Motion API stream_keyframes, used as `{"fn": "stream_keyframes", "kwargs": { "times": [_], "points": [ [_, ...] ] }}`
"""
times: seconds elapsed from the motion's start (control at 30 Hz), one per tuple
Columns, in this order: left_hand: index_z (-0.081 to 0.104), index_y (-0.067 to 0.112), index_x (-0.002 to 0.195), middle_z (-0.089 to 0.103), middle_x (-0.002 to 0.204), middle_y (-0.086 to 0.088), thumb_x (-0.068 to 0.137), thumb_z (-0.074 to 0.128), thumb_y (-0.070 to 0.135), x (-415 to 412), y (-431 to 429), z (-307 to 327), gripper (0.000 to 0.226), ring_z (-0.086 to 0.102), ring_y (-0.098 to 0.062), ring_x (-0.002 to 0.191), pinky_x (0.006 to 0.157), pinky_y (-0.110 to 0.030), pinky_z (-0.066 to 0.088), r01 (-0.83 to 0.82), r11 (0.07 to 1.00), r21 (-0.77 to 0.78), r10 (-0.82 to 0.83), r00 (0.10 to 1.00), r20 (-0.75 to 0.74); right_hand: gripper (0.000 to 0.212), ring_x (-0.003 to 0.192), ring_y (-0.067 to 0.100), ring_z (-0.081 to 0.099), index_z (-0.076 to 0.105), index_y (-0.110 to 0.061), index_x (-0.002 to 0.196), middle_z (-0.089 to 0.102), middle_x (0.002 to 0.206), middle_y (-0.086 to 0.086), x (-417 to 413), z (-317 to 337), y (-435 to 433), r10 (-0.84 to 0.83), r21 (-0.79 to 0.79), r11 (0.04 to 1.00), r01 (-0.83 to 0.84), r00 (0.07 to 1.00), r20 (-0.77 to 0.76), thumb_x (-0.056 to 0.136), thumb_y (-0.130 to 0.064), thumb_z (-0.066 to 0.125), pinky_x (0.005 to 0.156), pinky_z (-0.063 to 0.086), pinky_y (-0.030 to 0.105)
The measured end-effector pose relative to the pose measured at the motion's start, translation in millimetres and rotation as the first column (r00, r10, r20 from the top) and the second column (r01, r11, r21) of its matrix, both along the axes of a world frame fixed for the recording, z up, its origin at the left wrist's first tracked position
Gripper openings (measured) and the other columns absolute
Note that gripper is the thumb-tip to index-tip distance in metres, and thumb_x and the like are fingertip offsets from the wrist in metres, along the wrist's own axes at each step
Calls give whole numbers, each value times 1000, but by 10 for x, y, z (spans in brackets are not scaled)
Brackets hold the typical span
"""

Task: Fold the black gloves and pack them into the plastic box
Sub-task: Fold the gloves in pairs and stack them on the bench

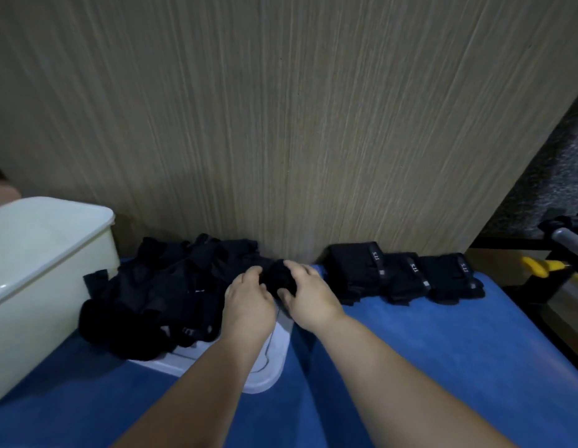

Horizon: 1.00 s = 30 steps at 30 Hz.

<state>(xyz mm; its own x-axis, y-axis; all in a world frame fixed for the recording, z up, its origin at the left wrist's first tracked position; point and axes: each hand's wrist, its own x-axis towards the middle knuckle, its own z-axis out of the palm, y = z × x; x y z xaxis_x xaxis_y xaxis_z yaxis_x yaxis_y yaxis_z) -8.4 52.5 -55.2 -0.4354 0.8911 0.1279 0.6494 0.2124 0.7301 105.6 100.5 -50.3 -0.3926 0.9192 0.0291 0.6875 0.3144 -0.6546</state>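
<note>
A loose heap of black gloves (171, 286) lies on a white lid (268, 367) on the blue cloth. Between my hands is one bunched black glove (278, 275). My left hand (247, 297) grips its left side and my right hand (308, 294) grips its right side, fingers curled over it. Three folded black gloves (404, 276) lie in a row to the right by the wall. The white plastic box (38, 286) stands open at the left, and its inside looks bare where visible.
A wood-grain wall (281, 124) rises right behind the gloves. The blue cloth (442, 367) covers the surface in front and to the right. A yellow-handled tool (539, 266) and dark metal frame lie past the right edge.
</note>
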Motion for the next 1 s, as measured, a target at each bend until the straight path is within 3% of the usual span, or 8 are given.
{"fn": "stream_keyframes", "kwargs": {
  "times": [0.13, 0.4, 0.5, 0.6, 0.73, 0.9, 0.97, 1.0],
  "points": [
    [41, 12, 142, 45, 141, -10, 98, 38, 11, -59, -38, -12, 44, 42, -24, 128, 108, -35, 35, 50, 998, -42, -49, 998, 26, 37, 110, 20, 52, 51, -20, 131, 49, 126, 7, -47, -36, -32, -84, 19, 996, 85, 996, -18, 94, -19, 54, 87, 39, 20],
    [44, 16, 141, 43, 144, -3, 99, 40, 14, -18, -180, -8, 42, 39, -20, 131, 108, -29, 33, 134, 991, -24, -134, 991, 30, 17, 92, 15, 56, 60, -21, 109, 56, 103, -2, 296, 7, -321, -137, 26, 990, 138, 990, -39, 92, -20, 55, 76, 45, 25],
    [54, 19, 131, 49, 134, 2, 97, 48, 17, 111, -317, -4, 35, 43, -15, 125, 100, -19, 33, 182, 983, 20, -183, 983, 33, 10, 88, 14, 57, 58, -25, 101, 59, 98, -3, 488, -20, -464, -147, -6, 989, 147, 988, -45, 91, -21, 56, 70, 43, 22],
    [58, 24, 124, 53, 115, 8, 96, 53, 21, 260, -508, -29, 28, 53, -7, 104, 86, -15, 37, 259, 966, 6, -259, 961, 93, 10, 83, 11, 58, 55, -30, 93, 62, 93, -5, 666, -29, -634, -145, -59, 988, 141, 987, -70, 90, -21, 60, 63, 41, 15],
    [59, 26, 122, 60, 111, 12, 95, 53, 20, 402, -699, -126, 28, 55, -1, 97, 72, 0, 36, 329, 944, -19, -324, 938, 127, 24, 85, 6, 61, 61, -32, 93, 67, 90, -10, 854, -49, -877, -128, -250, 966, 63, 959, -253, 83, -12, 68, 73, 44, 8],
    [60, 30, 117, 57, 106, 17, 95, 54, 20, 516, -847, -154, 25, 54, 5, 95, 72, 3, 36, 384, 923, 18, -383, 918, 97, 35, 105, 12, 62, 63, -20, 116, 66, 113, -5, 1071, -82, -1072, -231, -460, 886, -57, 806, -545, 89, 2, 54, 96, 48, 28],
    [61, 31, 112, 55, 102, 18, 94, 56, 20, 562, -887, -200, 22, 52, 5, 92, 72, 1, 36, 394, 919, 24, -395, 916, 72, 36, 95, 12, 61, 62, -15, 110, 64, 107, -2, 1179, -105, -1106, -219, -436, 897, -75, 781, -585, 89, 9, 47, 90, 49, 29],
    [61, 30, 110, 55, 101, 17, 93, 56, 20, 581, -899, -228, 20, 52, 3, 91, 72, 0, 36, 400, 916, 23, -401, 914, 57, 36, 85, 8, 59, 60, -14, 106, 63, 99, -1, 1230, -125, -1116, -191, -401, 913, -68, 799, -570, 87, 13, 46, 81, 48, 23]
  ]
}}
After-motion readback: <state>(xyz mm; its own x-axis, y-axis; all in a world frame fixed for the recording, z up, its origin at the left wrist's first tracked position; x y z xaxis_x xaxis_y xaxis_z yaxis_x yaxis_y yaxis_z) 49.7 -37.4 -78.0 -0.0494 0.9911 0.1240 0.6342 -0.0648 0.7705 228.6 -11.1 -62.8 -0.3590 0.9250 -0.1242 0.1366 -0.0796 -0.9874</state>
